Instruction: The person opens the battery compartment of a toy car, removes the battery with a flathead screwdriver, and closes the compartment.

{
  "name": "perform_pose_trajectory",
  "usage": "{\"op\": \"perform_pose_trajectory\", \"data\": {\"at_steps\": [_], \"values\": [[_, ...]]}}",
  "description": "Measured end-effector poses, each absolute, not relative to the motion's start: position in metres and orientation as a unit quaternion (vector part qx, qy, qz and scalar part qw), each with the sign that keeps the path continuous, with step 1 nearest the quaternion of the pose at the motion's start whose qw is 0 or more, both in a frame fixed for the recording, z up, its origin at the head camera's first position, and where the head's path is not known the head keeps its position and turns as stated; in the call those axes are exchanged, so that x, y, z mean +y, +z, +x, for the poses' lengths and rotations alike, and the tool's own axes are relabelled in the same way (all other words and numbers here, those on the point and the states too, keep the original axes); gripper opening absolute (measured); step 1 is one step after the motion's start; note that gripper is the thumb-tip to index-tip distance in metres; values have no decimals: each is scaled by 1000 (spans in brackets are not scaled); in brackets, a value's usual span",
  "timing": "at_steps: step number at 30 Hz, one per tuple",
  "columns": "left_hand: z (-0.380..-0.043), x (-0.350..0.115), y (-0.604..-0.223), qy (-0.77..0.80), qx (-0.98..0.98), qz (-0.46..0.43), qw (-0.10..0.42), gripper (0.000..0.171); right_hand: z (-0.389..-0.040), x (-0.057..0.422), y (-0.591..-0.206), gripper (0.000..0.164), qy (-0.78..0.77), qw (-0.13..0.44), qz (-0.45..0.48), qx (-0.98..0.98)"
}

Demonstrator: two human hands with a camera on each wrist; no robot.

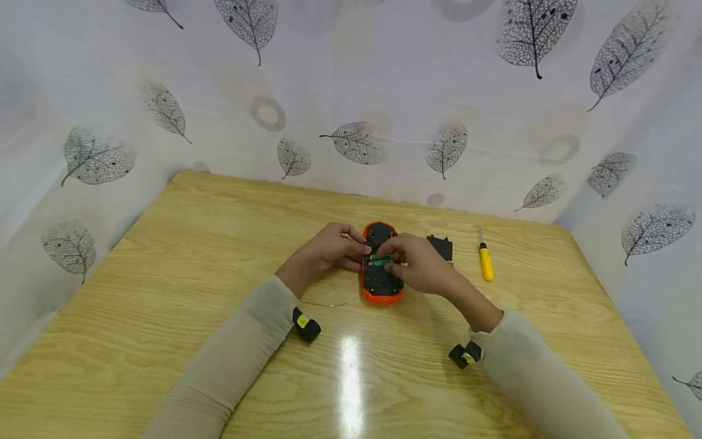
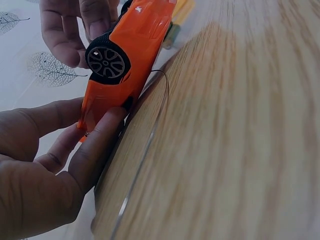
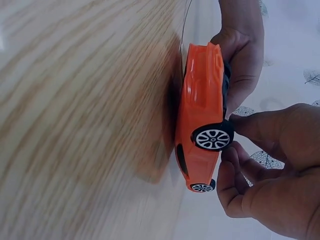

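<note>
An orange toy car [image 1: 382, 299] lies upside down on the table, its black underside facing up. Green batteries [image 1: 378, 263] show in the uncovered recess in its middle. My left hand [image 1: 336, 247] holds the car's left side, thumb over the underside edge; the left wrist view has its fingers [image 2: 97, 145] around the orange body near one end. Over the recess, my right hand [image 1: 419, 262] pinches a battery between thumb and forefinger. In the right wrist view that hand [image 3: 280, 165] is beside a wheel [image 3: 213, 139], and the car hides its fingertips' work.
A black battery cover [image 1: 440, 248] lies right of the car, with a green cylinder [image 2: 172, 36] near it. Farther right is a yellow-handled screwdriver [image 1: 485, 262]. A thin wire [image 1: 329, 304] lies left of the car. Leaf-patterned cloth [image 1: 356, 143] stands behind the wooden table [image 1: 219, 244].
</note>
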State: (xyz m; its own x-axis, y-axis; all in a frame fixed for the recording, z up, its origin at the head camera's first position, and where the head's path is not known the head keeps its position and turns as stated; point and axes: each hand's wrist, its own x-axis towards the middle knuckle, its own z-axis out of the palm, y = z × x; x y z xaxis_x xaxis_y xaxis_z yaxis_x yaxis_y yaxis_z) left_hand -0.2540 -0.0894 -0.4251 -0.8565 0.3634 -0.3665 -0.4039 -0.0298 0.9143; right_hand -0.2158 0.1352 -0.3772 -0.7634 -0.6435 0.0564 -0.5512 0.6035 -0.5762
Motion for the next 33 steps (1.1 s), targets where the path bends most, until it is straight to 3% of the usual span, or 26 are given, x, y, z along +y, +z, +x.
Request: {"op": "perform_pose_trajectory", "data": {"at_steps": [33], "values": [[-254,-90,-424,713,649,-12,265,22,-209,130,-370,23,-306,65,-314,896]]}}
